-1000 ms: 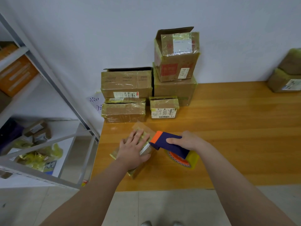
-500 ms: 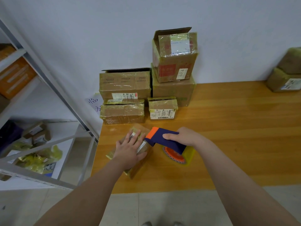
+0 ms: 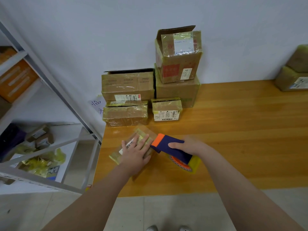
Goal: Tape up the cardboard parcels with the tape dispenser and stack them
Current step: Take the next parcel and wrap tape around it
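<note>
L hand: my left hand point(image 3: 135, 153) lay flat on the small parcel point(image 3: 115, 155), fingers straight & spread, pressing it to the table point(image 3: 241, 130).
R hand: my right hand point(image 3: 189, 147) gripped the tape dispenser point(image 3: 170, 146), fingers curled over its navy body.
Dispenser: orange nose touched the parcel's right edge; tape roll point(image 3: 182, 164) sat underneath.
Parcel: nr table's front-left corner.
Stack: taped parcels point(image 3: 128, 87) stood behind, against the wall point(image 3: 100, 39).
</note>
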